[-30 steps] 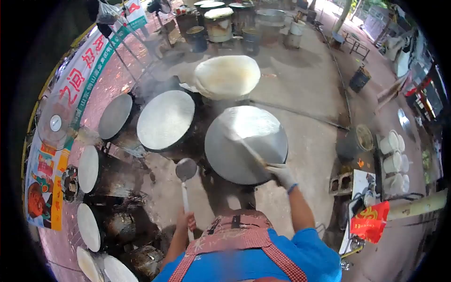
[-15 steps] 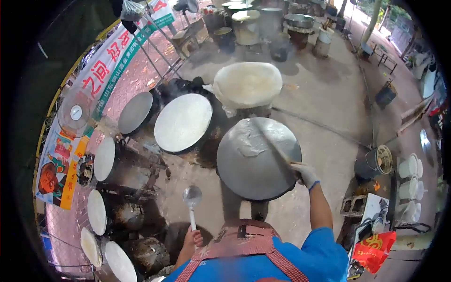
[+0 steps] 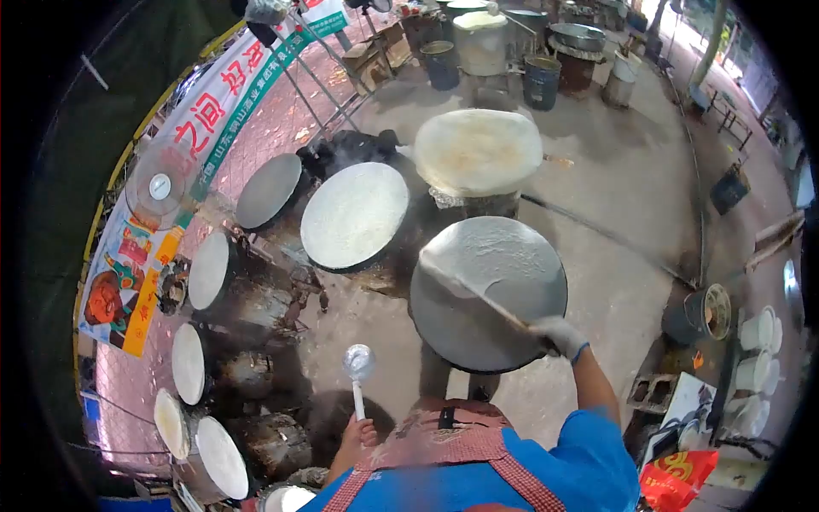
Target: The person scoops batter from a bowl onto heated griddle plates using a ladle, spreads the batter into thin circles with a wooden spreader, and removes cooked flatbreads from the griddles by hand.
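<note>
My right hand, in a pale glove, is closed round a long wooden spreader. The spreader's far end lies on the upper left of a large round griddle. Whitish batter covers the upper part of that griddle, while its lower part looks grey and bare. Lower down, my left hand grips the pale handle of a metal ladle. The ladle's bowl points up and away from me, left of the griddle and apart from it.
Beyond the griddle, a large round flatbread rests on a stand. Several griddles, such as this white-coated one, curve along my left. A dark bucket and a red bag are on the right. A banner runs along the fence.
The spreader's far end has swept left and a little down across the griddle, and the batter now covers more of the upper part. The ladle stays in my left hand.
</note>
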Tool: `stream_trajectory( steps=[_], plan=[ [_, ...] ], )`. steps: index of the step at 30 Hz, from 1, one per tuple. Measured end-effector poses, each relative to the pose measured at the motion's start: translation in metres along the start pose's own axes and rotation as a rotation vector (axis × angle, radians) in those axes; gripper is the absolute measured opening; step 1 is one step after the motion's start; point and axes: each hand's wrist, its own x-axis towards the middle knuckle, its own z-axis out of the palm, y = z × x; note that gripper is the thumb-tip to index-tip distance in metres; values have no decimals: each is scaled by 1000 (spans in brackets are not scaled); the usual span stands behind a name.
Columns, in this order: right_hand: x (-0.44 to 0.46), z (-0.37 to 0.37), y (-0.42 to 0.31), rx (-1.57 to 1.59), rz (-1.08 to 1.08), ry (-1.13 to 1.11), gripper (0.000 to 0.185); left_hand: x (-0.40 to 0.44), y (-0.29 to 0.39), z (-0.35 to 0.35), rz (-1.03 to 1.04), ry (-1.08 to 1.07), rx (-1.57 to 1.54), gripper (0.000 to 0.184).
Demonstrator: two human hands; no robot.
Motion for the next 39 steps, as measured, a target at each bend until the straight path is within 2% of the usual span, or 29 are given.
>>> stream_trajectory(
  steps=[1,4,5,6,7,9,10,11,12,15,17,18,20,23,24,25,26,29,31,32,34,35,36,37,38,39],
  plan=[
    [-13,-2,-1,-32,40,-30,28,3,-4,2,18,1,-10,28],
    [7,-39,7,37,-67,40,28,-1,-8,1,25,22,-45,30],
    [27,-49,-2,98,-19,92,24,-8,-10,2,23,48,-43,30],
    [19,-28,-45,270,-195,116,21,-8,-14,0,15,42,-66,30],
    [39,-41,-44,95,-155,142,21,-3,-19,-3,6,39,-91,30],
    [38,-17,-61,-94,-111,41,21,-4,-18,-11,1,49,-135,30],
    [50,-15,-33,-84,-166,8,21,-4,-15,-11,-55,66,-163,30],
    [59,-13,-4,-85,-223,-23,20,-6,-11,-9,-26,60,-128,30],
    [32,-12,-10,-89,30,-80,21,-8,-13,-6,0,49,-103,30],
    [-10,-23,-19,-78,79,-79,20,-13,-19,3,30,53,-128,31],
    [27,-47,-12,-6,-80,-26,24,-18,-22,-8,18,67,-137,32],
    [54,-51,-14,97,-126,33,18,-21,-23,-11,30,67,-134,32],
    [84,-29,-41,-56,-344,148,14,-24,-26,-11,46,67,-122,32],
    [98,-34,-5,-132,-321,-193,16,-23,-27,-17,0,114,-154,32],
    [31,-21,-52,-256,14,-153,19,-17,-33,-31,18,90,-179,33],
    [27,-30,-27,-146,71,-162,23,-21,-39,-36,18,109,-179,34],
    [14,-36,-14,-113,33,-150,25,-23,-41,-37,22,124,-181,35],
    [19,-72,-13,-88,153,-201,27,-28,-48,-36,100,100,-193,35],
    [77,-51,-26,-207,-146,-26,18,-35,-49,-40,87,79,-277,34],
    [68,-21,-62,-88,-219,7,17,-38,-50,-39,129,121,-227,22],
    [76,-9,-83,-113,-319,-46,17,-34,-54,-49,76,39,-277,12],
    [99,-19,-65,-255,-350,-141,17,-43,-50,-46,52,9,-302,10],
    [114,-29,-45,-403,-386,-239,16,-46,-50,-39,74,100,-167,21],
    [86,-36,-50,-375,-190,-254,17,-37,-52,-58,-3,72,-243,25],
    [49,-43,-53,-357,12,-271,17,-41,-50,-48,9,132,-338,20],
    [33,-58,-30,-247,124,-189,19,-46,-54,-37,15,200,-445,16]
  ],
)
